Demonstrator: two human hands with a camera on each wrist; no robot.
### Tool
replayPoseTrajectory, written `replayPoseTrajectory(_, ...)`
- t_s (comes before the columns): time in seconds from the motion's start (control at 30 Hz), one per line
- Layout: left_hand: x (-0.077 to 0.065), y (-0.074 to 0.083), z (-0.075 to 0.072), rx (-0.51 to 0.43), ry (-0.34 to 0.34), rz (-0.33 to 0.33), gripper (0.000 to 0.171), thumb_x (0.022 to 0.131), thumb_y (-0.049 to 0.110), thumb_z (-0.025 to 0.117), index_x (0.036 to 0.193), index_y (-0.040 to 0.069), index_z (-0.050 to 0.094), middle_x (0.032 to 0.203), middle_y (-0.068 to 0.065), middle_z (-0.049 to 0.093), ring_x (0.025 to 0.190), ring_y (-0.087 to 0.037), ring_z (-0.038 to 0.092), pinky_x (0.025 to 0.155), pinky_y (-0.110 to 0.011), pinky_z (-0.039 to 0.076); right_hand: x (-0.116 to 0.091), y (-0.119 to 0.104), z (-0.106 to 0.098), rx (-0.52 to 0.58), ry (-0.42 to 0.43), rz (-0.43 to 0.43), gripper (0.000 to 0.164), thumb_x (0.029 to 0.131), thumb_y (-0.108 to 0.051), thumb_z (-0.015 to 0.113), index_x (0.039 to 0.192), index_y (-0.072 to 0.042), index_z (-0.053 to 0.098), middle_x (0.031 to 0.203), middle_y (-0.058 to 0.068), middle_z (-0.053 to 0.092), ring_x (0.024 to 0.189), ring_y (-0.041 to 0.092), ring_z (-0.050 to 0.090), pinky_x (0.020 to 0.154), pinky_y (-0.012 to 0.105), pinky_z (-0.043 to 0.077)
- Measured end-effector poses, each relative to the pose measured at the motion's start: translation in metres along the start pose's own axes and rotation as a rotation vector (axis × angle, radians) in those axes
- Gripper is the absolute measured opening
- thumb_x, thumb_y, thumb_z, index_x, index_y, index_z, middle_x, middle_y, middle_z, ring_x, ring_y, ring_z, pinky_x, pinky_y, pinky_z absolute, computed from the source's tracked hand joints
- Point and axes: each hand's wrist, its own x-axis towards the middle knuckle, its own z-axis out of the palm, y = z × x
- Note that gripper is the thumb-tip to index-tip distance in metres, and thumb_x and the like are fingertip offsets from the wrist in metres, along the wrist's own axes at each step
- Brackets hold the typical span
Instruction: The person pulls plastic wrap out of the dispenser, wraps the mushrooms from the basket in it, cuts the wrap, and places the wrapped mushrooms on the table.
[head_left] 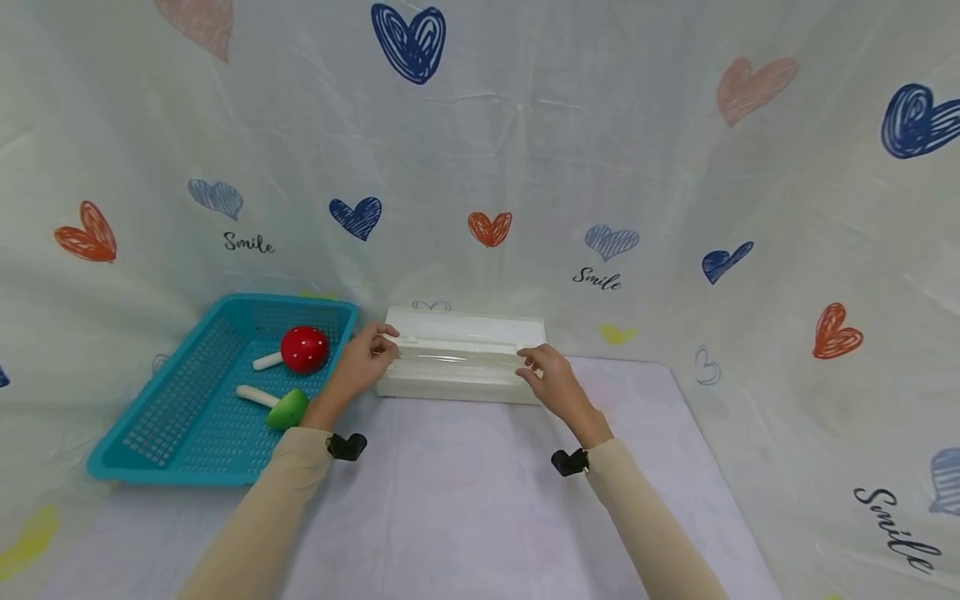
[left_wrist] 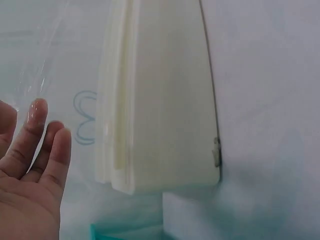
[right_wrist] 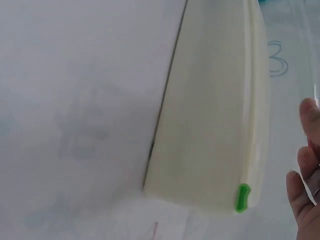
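A cream cling film dispenser [head_left: 457, 389] stands at the back of the table, its lid [head_left: 468, 323] raised behind it. Clear cling film [head_left: 453, 360] stretches between the two hands over the dispenser. My left hand [head_left: 367, 358] pinches the film at its left end; the left wrist view shows the film [left_wrist: 42, 75] running up from the fingertips [left_wrist: 37, 107]. At the other end my right hand [head_left: 553, 383] pinches the film, and part of that hand [right_wrist: 306, 170] is cut off in the right wrist view. A green slider [right_wrist: 243, 198] sits on the dispenser's right end.
A turquoise basket [head_left: 172, 475] stands left of the dispenser, right beside the left forearm. Inside lie a red spotted mushroom-shaped toy [head_left: 304, 349] and a green-capped one [head_left: 288, 410]. A heart-printed sheet [head_left: 487, 150] hangs close behind the dispenser.
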Motion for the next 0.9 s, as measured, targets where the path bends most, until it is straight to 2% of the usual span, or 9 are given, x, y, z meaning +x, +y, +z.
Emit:
replayPoseTrajectory(0.1,-0.002,0.0,0.003,0.045,-0.044,0.003,0.045,0.089,-0.002,0.062,0.133,0.003,0.053,0.107,-0.018,0.07,0.099,-0.032,0.065,0.093,-0.046,0.057,-0.006,0.003,0.002,-0.022,-0.08,0.063,0.033,0.088,0.002,0.077,0.119,0.003,0.07,0.103,0.015,0.065,0.094,0.029,0.068,0.081,0.04,0.059)
replayPoseTrajectory(0.2,-0.003,-0.001,0.006,0.072,-0.071,0.037,0.052,0.087,-0.005,0.069,0.136,0.002,0.053,0.105,-0.017,0.069,0.098,-0.031,0.065,0.094,-0.049,0.057,-0.009,0.006,0.004,-0.054,-0.086,0.106,0.029,0.088,0.006,0.075,0.116,0.002,0.071,0.103,0.015,0.065,0.095,0.029,0.068,0.081,0.039,0.059)
replayPoseTrajectory(0.33,-0.002,-0.002,0.007,0.096,-0.036,0.061,0.047,0.091,0.001,0.075,0.134,0.002,0.059,0.101,-0.015,0.07,0.095,-0.03,0.066,0.09,-0.047,0.059,-0.006,0.008,0.003,-0.096,-0.029,0.113,0.02,0.09,0.004,0.073,0.111,0.003,0.074,0.101,0.015,0.068,0.094,0.03,0.067,0.081,0.042,0.059)
replayPoseTrajectory(0.47,-0.002,-0.004,0.007,0.145,0.023,0.052,0.027,0.094,0.01,0.075,0.12,0.005,0.071,0.101,-0.012,0.074,0.091,-0.026,0.067,0.081,-0.037,0.06,-0.004,0.008,-0.001,-0.082,0.035,0.153,0.012,0.094,-0.002,0.071,0.104,0.003,0.076,0.098,0.016,0.069,0.093,0.033,0.065,0.082,0.047,0.056)
replayPoseTrajectory(0.57,-0.003,-0.004,0.007,0.149,0.061,0.065,0.016,0.095,0.013,0.074,0.11,0.005,0.076,0.102,-0.013,0.077,0.09,-0.026,0.067,0.078,-0.035,0.058,-0.005,0.008,-0.003,-0.01,0.071,0.205,0.012,0.096,-0.006,0.069,0.102,0.003,0.075,0.101,0.018,0.069,0.095,0.034,0.065,0.085,0.05,0.055)
replayPoseTrajectory(0.7,-0.004,-0.004,0.006,0.124,0.114,0.074,0.014,0.096,0.014,0.073,0.105,0.003,0.078,0.105,-0.016,0.077,0.096,-0.032,0.068,0.084,-0.046,0.058,-0.007,0.01,-0.003,0.115,0.089,0.263,0.016,0.1,-0.012,0.065,0.105,0.001,0.073,0.106,0.019,0.072,0.103,0.035,0.067,0.091,0.05,0.055)
replayPoseTrajectory(0.8,-0.005,-0.005,0.007,0.104,0.152,0.053,0.016,0.097,0.016,0.072,0.106,0.003,0.078,0.109,-0.018,0.077,0.106,-0.036,0.068,0.093,-0.053,0.056,-0.008,0.011,-0.003,0.225,0.101,0.317,0.018,0.104,-0.017,0.062,0.109,-0.003,0.073,0.108,0.018,0.074,0.099,0.037,0.068,0.085,0.045,0.056)
replayPoseTrajectory(0.9,-0.007,-0.004,0.008,0.064,0.184,0.031,0.019,0.097,0.018,0.073,0.107,0.004,0.078,0.111,-0.018,0.077,0.11,-0.037,0.068,0.096,-0.054,0.056,-0.007,0.012,-0.004,0.329,0.117,0.352,0.019,0.104,-0.018,0.062,0.112,-0.005,0.073,0.108,0.016,0.076,0.098,0.037,0.07,0.081,0.037,0.055)
